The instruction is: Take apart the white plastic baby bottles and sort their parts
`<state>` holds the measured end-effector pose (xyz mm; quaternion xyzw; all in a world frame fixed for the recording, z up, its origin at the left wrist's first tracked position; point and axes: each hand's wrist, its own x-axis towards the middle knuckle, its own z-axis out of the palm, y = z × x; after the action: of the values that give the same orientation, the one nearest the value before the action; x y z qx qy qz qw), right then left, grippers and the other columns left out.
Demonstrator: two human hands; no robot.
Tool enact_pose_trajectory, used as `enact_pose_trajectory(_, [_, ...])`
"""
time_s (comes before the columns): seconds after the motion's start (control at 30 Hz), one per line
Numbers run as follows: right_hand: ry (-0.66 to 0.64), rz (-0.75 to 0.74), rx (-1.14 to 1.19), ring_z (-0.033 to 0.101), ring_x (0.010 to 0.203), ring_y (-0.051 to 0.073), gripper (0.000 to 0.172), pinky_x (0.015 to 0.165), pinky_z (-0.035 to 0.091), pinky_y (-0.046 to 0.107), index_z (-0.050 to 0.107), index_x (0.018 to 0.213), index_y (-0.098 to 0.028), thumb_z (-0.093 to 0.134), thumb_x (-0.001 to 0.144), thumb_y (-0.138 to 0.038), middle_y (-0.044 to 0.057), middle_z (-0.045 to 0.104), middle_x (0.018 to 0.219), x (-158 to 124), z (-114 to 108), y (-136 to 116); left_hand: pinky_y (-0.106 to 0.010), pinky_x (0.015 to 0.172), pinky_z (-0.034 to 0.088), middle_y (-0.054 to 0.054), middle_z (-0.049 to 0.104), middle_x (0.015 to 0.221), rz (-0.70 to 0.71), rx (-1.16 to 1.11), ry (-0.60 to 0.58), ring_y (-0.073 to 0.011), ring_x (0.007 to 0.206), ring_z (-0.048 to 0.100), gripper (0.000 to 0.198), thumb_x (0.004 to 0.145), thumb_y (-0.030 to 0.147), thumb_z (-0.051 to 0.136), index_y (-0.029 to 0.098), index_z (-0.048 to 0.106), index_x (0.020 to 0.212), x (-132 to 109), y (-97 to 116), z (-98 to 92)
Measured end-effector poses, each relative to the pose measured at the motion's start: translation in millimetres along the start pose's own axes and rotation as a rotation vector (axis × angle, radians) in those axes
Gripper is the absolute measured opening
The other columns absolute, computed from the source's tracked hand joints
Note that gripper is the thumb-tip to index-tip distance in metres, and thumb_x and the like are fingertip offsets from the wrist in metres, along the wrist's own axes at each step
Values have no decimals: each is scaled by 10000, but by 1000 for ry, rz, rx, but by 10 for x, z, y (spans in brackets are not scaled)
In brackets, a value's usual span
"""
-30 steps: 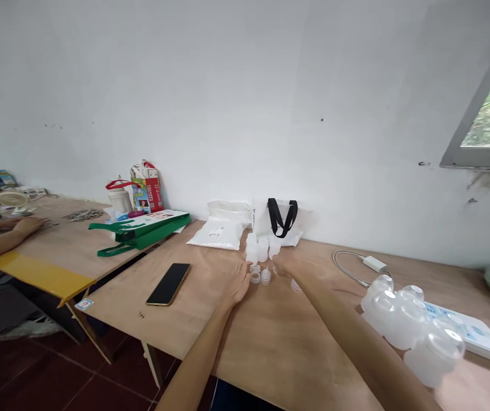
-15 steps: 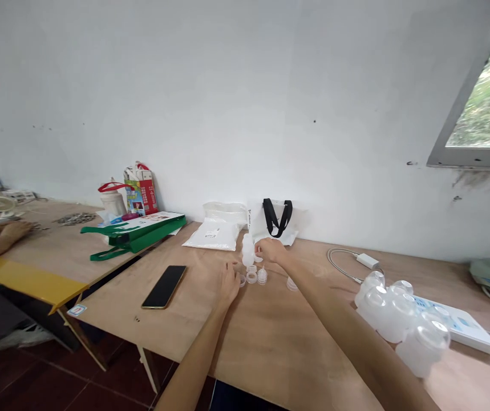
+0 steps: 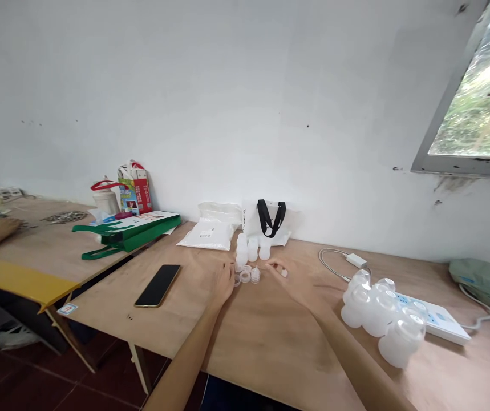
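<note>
My left hand (image 3: pixel 224 283) rests on the table with loosely bent fingers, nothing visible in them. Beside its fingertips lie translucent rings (image 3: pixel 245 277) and a ribbed cap with a pointed tip (image 3: pixel 255 275). My right hand (image 3: pixel 295 279) is low over the table, right of these parts, its fingers closed round a small translucent piece (image 3: pixel 284 273), mostly hidden. Just behind, between and beyond my hands, stand small translucent white bottles (image 3: pixel 241 251), with another bottle (image 3: pixel 252 249) and one more bottle (image 3: pixel 264 249) to their right.
Larger translucent cups (image 3: pixel 384 311) stand upside down at right beside a white box (image 3: pixel 441 319). A charger with cable (image 3: pixel 356 261) lies behind. Left are a phone (image 3: pixel 158 285) and green bag (image 3: pixel 129 234). White packages (image 3: pixel 206 234) are at the wall. Another person's hand (image 3: pixel 4 228) is far left.
My right hand has left the bottles, coming nearer and rightward onto the small translucent piece. Bottles it covered now show. My left hand stays by the rings. The view has turned slightly right.
</note>
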<state>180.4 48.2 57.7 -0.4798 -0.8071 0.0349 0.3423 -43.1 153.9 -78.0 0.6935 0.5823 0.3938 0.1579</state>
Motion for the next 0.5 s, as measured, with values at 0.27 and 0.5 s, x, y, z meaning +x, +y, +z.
enact_pose_trajectory(0.27, [328,215,-565,536,1240,364,325,1024,397,582,669,1083,-268,417,941,-417,140,619,1304,-660,-727,826,-360,887,503,-126,641,1167,-78,-135,107,-234,1037,657,225,973,301,414,201,540,1130,-2,184,-91])
enact_pose_trajectory(0.5, [-21,372,-761,625,1100,359,416,899,472,523,566,1245,-272,564,830,-299,108,708,1013,-1122,-835,1162,-310,794,513,-97,633,1135,-40,-511,182,-208,949,635,345,969,459,468,218,549,1203,-437,686,-312])
